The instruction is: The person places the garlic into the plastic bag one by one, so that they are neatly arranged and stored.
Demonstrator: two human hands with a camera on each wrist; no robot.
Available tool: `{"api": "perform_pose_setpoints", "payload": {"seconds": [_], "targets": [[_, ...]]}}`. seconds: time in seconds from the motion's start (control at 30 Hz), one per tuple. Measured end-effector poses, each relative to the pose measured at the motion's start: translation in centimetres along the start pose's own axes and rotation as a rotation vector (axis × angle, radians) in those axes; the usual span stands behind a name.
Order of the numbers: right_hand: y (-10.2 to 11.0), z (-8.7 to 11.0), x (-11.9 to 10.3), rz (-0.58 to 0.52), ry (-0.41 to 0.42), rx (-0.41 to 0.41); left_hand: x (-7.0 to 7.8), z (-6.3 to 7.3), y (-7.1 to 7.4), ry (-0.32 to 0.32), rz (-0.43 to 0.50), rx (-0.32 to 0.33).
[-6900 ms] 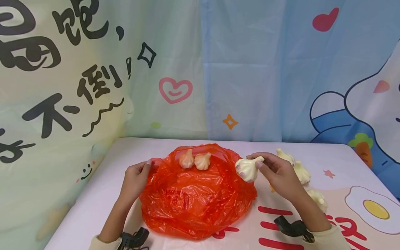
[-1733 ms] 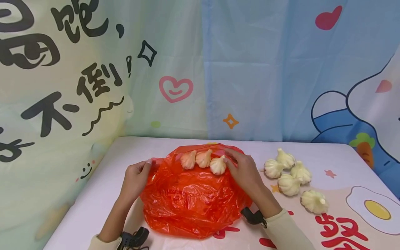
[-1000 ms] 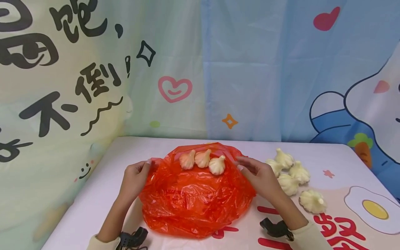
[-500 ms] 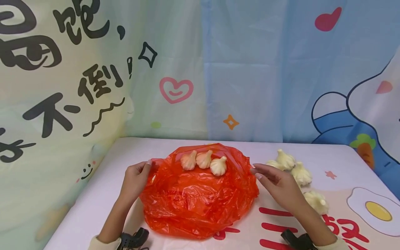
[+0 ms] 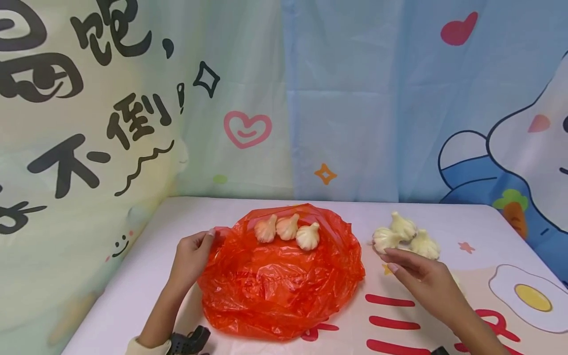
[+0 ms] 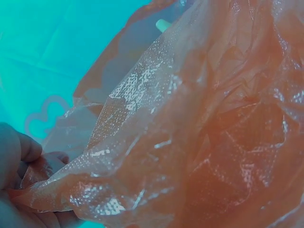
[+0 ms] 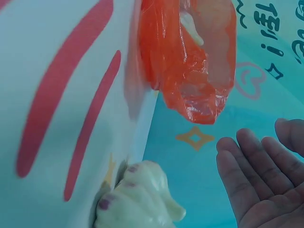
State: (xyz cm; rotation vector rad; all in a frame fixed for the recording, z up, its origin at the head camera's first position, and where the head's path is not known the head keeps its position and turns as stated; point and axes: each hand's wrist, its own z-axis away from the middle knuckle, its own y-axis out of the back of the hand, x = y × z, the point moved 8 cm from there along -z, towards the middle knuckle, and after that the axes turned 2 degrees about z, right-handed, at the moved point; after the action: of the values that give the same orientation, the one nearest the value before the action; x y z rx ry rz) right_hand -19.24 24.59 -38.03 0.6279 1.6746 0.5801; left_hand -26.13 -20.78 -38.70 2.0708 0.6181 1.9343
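Note:
My left hand [image 5: 192,259] pinches the left edge of the red plastic bag [image 5: 284,291], which lies open and crumpled on the table. In the left wrist view the thin film [image 6: 133,156] bunches between thumb and fingers. Three garlic bulbs sit in a row inside the bag near its far side, the rightmost a pale bulb [image 5: 308,236]. My right hand [image 5: 432,286] hovers right of the bag, its fingertips close to a garlic bulb [image 5: 385,239]. The right wrist view shows that hand [image 7: 266,185] with extended fingers and nothing held, above a purple-marked bulb [image 7: 137,199].
More loose garlic bulbs lie on the right, including one at the back [image 5: 403,226] and one beside it [image 5: 426,245]. Others are partly hidden by my right hand. A printed cloth [image 5: 528,296] covers the table, and a patterned curtain [image 5: 346,98] hangs behind it.
A third garlic bulb has come to rest inside the bag, released by my right hand. That hand has since moved right, to the loose bulbs. My left hand keeps its hold.

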Motion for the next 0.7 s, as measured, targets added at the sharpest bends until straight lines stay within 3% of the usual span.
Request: {"api": "perform_pose_setpoints", "payload": {"seconds": [0.33,0.6,0.7], "targets": [[2.0,1.5,2.6,0.09,-0.082,0.011,0.2,0.1,0.0,-0.005,-0.003,0.005],[5.3,1.8,4.6,0.175,-0.058,0.134,0.2,0.2,0.2,-0.008,0.004,0.008],[6.5,1.8,5.6,0.204,-0.09,0.172,0.3,0.2,0.2,-0.019,0.006,0.009]]}}
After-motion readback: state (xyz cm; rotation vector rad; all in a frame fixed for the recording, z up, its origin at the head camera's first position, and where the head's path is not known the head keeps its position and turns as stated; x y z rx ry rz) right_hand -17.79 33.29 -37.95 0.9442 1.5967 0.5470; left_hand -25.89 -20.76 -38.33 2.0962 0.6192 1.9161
